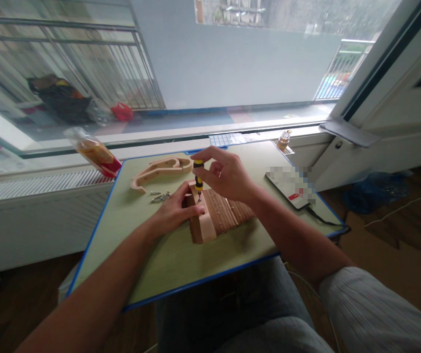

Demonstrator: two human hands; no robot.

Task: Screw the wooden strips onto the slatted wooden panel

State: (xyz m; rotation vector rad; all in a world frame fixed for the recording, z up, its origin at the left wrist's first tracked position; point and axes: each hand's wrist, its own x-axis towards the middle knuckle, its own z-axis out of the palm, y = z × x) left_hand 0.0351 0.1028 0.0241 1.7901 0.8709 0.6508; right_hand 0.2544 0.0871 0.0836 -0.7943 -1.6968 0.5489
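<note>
My right hand is closed round a yellow-and-black screwdriver, held upright. Its tip meets a screw in a pale wooden block. The block lies along the left end of a brown ridged board, which looks like corrugated cardboard or wood. My left hand grips the block, thumb on top beside a dark hole and fingers round its far side. Left of that hand lie several loose screws. Behind them rest curved wooden pieces.
A blue-edged table stands against the window sill. At its right lies a flat dark-edged device with a black cable. A bottle with a red label leans at the back left; a small glass bottle stands at the back right.
</note>
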